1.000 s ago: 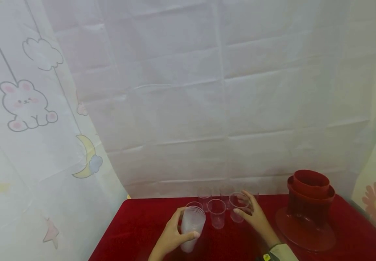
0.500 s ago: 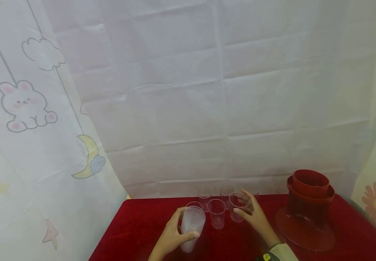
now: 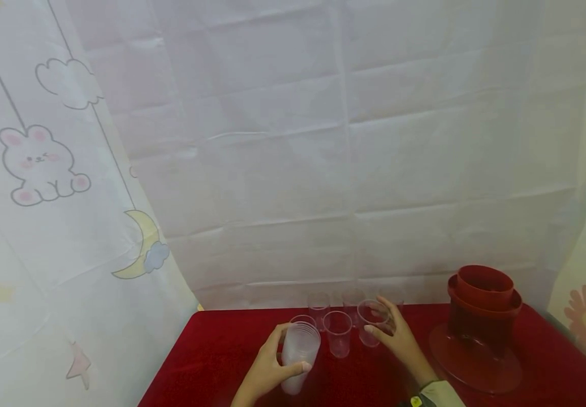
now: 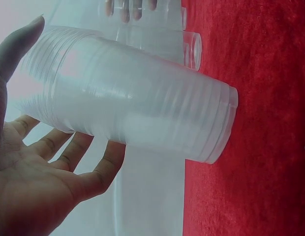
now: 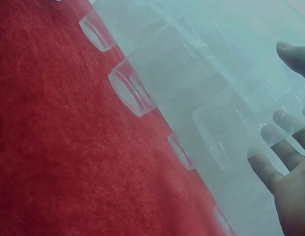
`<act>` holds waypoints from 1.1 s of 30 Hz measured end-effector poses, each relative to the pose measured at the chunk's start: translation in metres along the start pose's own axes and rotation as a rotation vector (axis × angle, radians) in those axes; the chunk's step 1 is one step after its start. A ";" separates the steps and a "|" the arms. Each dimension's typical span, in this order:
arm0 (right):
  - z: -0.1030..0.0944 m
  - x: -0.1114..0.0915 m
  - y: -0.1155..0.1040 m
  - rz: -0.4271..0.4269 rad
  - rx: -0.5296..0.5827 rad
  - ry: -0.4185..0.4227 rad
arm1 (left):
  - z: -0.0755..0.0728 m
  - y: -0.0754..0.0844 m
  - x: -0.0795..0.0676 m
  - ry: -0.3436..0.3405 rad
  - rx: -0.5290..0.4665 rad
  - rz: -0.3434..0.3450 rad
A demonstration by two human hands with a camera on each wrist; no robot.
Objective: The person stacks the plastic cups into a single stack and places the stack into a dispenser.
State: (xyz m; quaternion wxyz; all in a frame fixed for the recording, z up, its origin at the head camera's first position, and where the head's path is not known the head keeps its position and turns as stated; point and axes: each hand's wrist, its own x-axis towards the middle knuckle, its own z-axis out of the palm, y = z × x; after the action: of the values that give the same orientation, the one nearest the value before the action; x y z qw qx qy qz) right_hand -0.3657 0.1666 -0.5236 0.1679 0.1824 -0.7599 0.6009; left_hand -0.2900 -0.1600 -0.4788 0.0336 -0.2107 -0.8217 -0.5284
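The left hand (image 3: 268, 364) curls around a nested cup stack (image 3: 300, 346), tilted over the red worktop (image 3: 211, 350). The right hand (image 3: 400, 338) curves its thumb and fingers around a clear cup (image 3: 366, 320), just beside other upright cups (image 3: 339, 342).

Nested clear cups (image 3: 300, 343) tilt, mouths up; a single clear cup (image 3: 366, 318) stands upright to their right.

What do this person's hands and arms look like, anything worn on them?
The left hand and right hand wear no gloves. A pale sleeve ends at the right wrist, beside a dark band with a yellow patch; the left arm shows no sleeve.
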 end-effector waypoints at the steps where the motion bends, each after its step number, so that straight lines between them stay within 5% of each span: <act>1: 0.000 0.000 -0.001 0.003 0.004 0.000 | 0.000 0.000 0.000 -0.001 -0.003 -0.003; 33: -0.005 0.004 -0.015 -0.052 -0.024 0.012 | 0.000 0.002 -0.001 -0.001 -0.015 -0.025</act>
State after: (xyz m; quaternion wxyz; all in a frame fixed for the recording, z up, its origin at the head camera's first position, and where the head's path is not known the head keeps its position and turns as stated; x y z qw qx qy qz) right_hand -0.3621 0.1682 -0.5077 0.1901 0.1966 -0.7612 0.5881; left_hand -0.2887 -0.1594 -0.4777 0.0250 -0.2006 -0.8203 -0.5350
